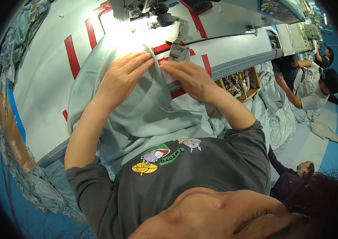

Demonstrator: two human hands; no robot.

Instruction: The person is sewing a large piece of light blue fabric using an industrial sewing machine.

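Pale blue-green cloth (137, 109) lies over the sewing table and hangs down over my lap. My left hand (126, 75) rests flat on it, fingers stretched toward the machine and nearly side by side. Beside the cloth's right edge is my right hand (192, 79), its fingers extended and its fingertips at that edge; the thumb is hidden. Just beyond both hands stands the sewing machine (165, 18), and its lamp glare washes out the needle area. The cloth's far end runs into that bright spot.
Red tape strips (72, 57) mark the white tabletop (45, 79). A ruler strip (236, 69) follows its near edge. Right of my right hand are a small shiny metal plate (179, 52) and a wooden box (252, 93) of small items. Other people (312, 89) sit farther right.
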